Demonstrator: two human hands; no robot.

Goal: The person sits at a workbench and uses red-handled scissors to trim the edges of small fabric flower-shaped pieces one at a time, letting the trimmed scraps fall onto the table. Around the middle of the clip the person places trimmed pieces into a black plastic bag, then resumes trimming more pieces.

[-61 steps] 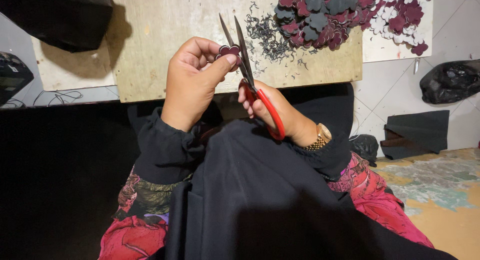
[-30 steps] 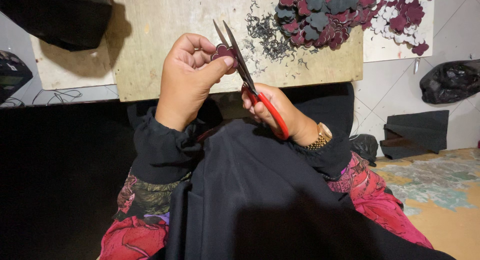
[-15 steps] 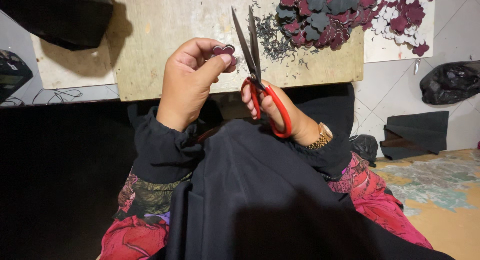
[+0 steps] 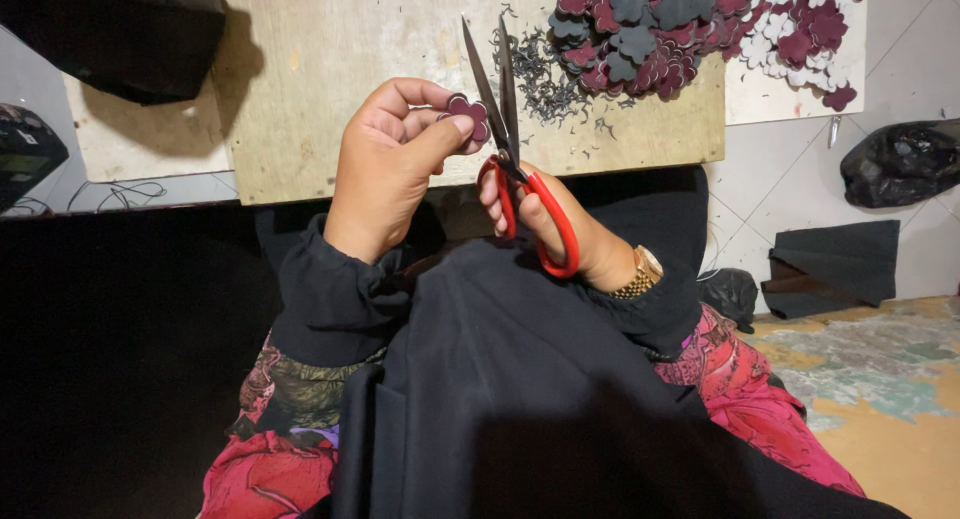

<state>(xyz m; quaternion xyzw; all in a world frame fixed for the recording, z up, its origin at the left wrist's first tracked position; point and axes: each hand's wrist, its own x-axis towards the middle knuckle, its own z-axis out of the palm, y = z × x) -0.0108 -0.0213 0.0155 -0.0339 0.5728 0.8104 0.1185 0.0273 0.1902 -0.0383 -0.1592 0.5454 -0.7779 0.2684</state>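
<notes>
Head view: left hand (image 4: 392, 164) pinching a small maroon flower piece (image 4: 468, 115) between thumb and fingertips, held up over the near edge of the wooden board (image 4: 330, 69). Right hand (image 4: 545, 224) closed through the red handles of the scissors (image 4: 510, 129), blades pointing up and slightly apart, just beside the piece. Beyond, a pile of cut flowers (image 4: 660, 29) with dark trimmings (image 4: 545, 79) scattered near it.

Best done, judging from this: short snips near the pivot, turning the piece rather than the blades, thumb kept clear of the edge, scraps falling onto the board.
</notes>
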